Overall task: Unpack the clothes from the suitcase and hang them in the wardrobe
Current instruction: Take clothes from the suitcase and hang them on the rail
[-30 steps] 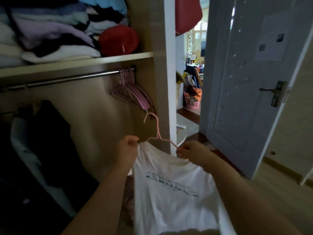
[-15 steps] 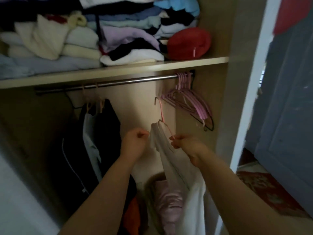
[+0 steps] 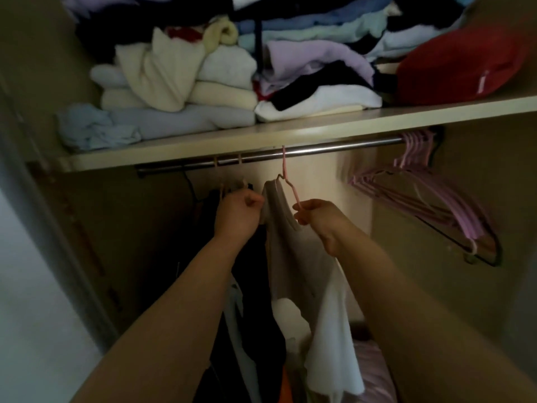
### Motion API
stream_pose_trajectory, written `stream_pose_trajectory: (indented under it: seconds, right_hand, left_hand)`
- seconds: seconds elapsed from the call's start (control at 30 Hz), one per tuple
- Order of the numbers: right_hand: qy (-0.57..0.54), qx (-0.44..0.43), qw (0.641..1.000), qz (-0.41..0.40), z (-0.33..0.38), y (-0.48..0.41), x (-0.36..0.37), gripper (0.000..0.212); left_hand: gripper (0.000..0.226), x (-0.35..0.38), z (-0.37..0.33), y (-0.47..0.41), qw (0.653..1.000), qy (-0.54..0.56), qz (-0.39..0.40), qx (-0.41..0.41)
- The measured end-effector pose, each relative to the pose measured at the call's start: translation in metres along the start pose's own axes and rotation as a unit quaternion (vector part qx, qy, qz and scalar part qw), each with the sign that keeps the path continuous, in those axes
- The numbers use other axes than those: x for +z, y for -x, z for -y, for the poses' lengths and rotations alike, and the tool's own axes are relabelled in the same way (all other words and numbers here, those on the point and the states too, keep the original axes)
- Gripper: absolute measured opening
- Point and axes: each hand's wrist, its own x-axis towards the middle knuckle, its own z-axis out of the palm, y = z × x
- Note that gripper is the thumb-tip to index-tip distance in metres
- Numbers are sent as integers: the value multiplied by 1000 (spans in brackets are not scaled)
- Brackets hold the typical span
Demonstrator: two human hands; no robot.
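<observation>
reaching up: right hand (image 3: 319,221) pinches hanger (image 3: 284,165), left hand (image 3: 238,212) grips shirt (image 3: 293,263).

Dim, murky light inside the wardrobe (image 3: 130,242); folded clothes (image 3: 203,82) at upper centre are better lit. Motion blur smears the pink hangers (image 3: 421,196) at right; frame edges bend.

We see the white T-shirt (image 3: 293,257) hanging edge-on from a pink hanger (image 3: 286,173), its hook over the steel rod (image 3: 334,148). The hanger's bare arm slopes down to our right grip (image 3: 319,221), which pinches it; our left grip (image 3: 238,212) holds the T-shirt's shoulder.
</observation>
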Motion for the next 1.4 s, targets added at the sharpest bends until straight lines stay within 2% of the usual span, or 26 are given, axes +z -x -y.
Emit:
stream_pose_trajectory:
  seconds: [0.27, 0.4, 0.53, 0.63, 0.8, 0.97, 1.1, 1.23, 1.3, 1.4]
  right_hand:
    - [26, 24, 999, 1, -1, -62, 36, 28]
    - [73, 34, 997, 15, -19, -71, 46, 28]
    - [24, 42, 998, 37, -31, -62, 49, 25]
    - [-21, 37, 999, 26, -30, -55, 37, 22]
    - [-12, 53, 998, -16, -38, -35, -15, 18]
    - [20, 63, 996, -61, -61, 10, -90, 17]
    - [107, 67, 986, -112, -88, 51, -149, 16]
    - [167, 86, 974, -125, -124, 97, -200, 13]
    - [174, 111, 972, -113, -142, 127, -223, 12]
    - [158, 166, 969, -91, -169, 180, -254, 15]
  left_hand:
    - [29, -4, 16, -43, 999, 45, 6, 5]
    - [27, -6, 22, -51, 999, 42, -7, 15]
    - [24, 2, 19, -51, 998, 46, -18, 25]
    - [23, 17, 9, -46, 997, 58, -15, 39]
    - [25, 52, -21, -23, 995, 78, 22, 52]
    - [23, 102, -52, 18, 989, 63, 117, 70]
    - [22, 145, -66, 65, 977, 48, 203, 46]
    - [16, 183, -65, 111, 963, 4, 270, 17]
    - [14, 202, -64, 136, 949, -19, 315, -5]
    - [8, 223, -71, 185, 899, -69, 429, -51]
